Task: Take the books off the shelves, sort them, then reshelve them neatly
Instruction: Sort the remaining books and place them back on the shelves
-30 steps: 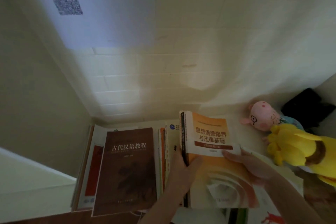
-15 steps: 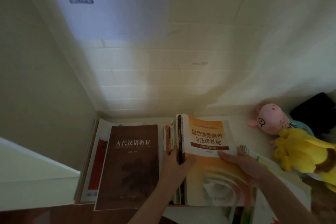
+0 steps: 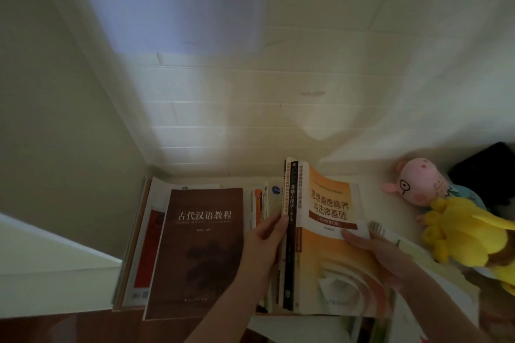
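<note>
An orange-and-white book (image 3: 331, 203) leans on a black-spined book (image 3: 291, 234) in a row of books on the shelf top (image 3: 370, 184). My left hand (image 3: 264, 242) grips the black-spined book from the left, thumb on its spine and fingers tucked down beside it. My right hand (image 3: 381, 253) holds the orange book, its thumb lying across the cover near the right edge. A brown book (image 3: 203, 245) lies face up to the left, on top of a red-and-white book (image 3: 145, 248). Thin books (image 3: 260, 203) stand between the brown book and my left hand.
A pink pig plush (image 3: 420, 184) and a yellow plush (image 3: 468, 234) lie at the right of the shelf top, with a black object (image 3: 485, 170) behind them. More books (image 3: 404, 248) lie under my right hand. A tiled wall (image 3: 250, 108) rises just behind.
The orange book and the black-spined book have tipped up, so their spines now show. My left thumb has slid off the orange cover onto the black spine. The view has drawn closer.
</note>
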Tool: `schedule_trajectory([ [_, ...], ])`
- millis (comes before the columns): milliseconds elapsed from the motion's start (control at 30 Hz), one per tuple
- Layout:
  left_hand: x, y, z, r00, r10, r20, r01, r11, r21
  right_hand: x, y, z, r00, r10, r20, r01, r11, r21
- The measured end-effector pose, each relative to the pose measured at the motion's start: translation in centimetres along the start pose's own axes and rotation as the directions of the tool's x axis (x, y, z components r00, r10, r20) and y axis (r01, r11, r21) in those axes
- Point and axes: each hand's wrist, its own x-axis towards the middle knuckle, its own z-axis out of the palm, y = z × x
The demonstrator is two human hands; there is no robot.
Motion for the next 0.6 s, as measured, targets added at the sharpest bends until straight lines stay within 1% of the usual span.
schedule_trajectory([
  [67, 0.2, -0.4, -0.2, 1.000, -0.017, -0.008, 0.016, 0.999, -0.040, 0.0, 0.1, -0.1, 1.000, -0.010, 0.000, 0.010, 1.000, 0.016],
  [167, 0.2, -0.7, -0.5, 0.999, 0.030, -0.036, -0.032, 0.998, -0.048, 0.0, 0.0, -0.2, 1.000, -0.010, 0.005, 0.010, 1.000, 0.030],
  [333, 0.2, -0.8, -0.7, 0.982, 0.182, -0.045, -0.175, 0.977, 0.125, 0.1, 0.0, -0.2, 0.999, -0.002, 0.034, 0.002, 1.000, 0.013],
  [400, -0.1, -0.7, -0.7, 0.980, 0.193, -0.048, -0.182, 0.969, 0.165, 0.2, 0.2, -0.2, 0.999, -0.004, 0.041, 0.004, 1.000, 0.007],
  [467, -0.2, -0.9, -0.7, 0.984, 0.179, -0.003, -0.174, 0.957, 0.234, 0.3, 0.4, -0.5, 0.999, -0.005, 0.032, 0.005, 1.000, 0.008],
  [533, -0.1, -0.9, -0.9, 0.985, 0.153, 0.074, -0.169, 0.937, 0.307, 0.3, 0.4, -0.7, 1.000, 0.000, 0.004, -0.001, 1.000, 0.025],
  [600, 0.0, -0.5, -1.4, 0.986, 0.096, 0.138, -0.137, 0.936, 0.325, 0.4, 0.5, -0.9, 1.000, 0.012, -0.005, -0.012, 1.000, 0.022],
])
